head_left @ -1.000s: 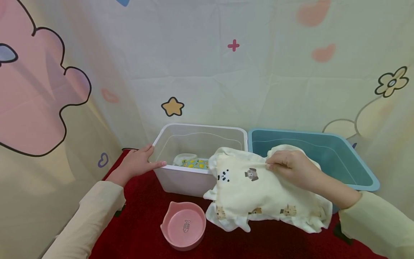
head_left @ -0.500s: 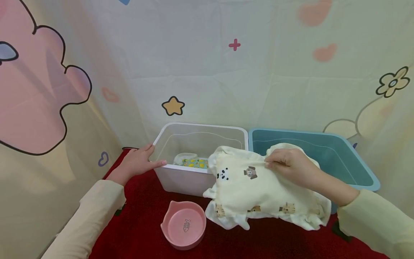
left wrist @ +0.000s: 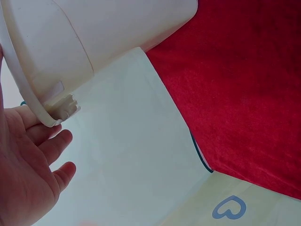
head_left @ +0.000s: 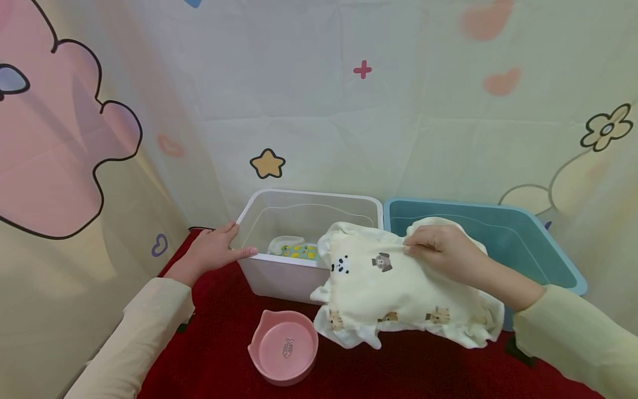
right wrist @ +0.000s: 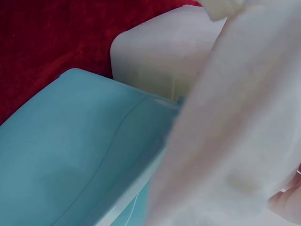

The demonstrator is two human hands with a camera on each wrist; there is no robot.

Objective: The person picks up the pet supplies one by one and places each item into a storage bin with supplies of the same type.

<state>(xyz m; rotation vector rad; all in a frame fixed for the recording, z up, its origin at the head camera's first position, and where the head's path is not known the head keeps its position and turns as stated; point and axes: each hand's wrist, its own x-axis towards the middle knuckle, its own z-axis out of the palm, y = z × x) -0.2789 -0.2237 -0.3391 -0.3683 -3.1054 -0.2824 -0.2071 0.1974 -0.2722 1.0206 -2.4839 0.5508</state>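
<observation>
My right hand (head_left: pixel 446 252) pinches the upper edge of a small cream pillow (head_left: pixel 389 288) with a ruffled border and printed animals. The pillow hangs tilted in front of the white bin (head_left: pixel 284 274) and the blue bin (head_left: pixel 553 249). In the right wrist view the pillow (right wrist: pixel 235 127) is blurred and covers most of that hand. My left hand (head_left: pixel 209 252) rests on the white bin's front left corner, thumb at the front rim and fingers at the side rim. The left wrist view shows its fingers loosely extended beside the rim (left wrist: pixel 28 94).
A pink cat-eared bowl (head_left: pixel 285 349) with a fishbone print stands on the red cloth (head_left: pixel 214 354). Inside the white bin lies a yellow-and-green patterned item (head_left: pixel 299 252), partly hidden by the pillow. Behind both bins hangs a printed curtain (head_left: pixel 319 133).
My right hand and the pillow have shifted slightly left and up. The left hand stays on the white bin's corner.
</observation>
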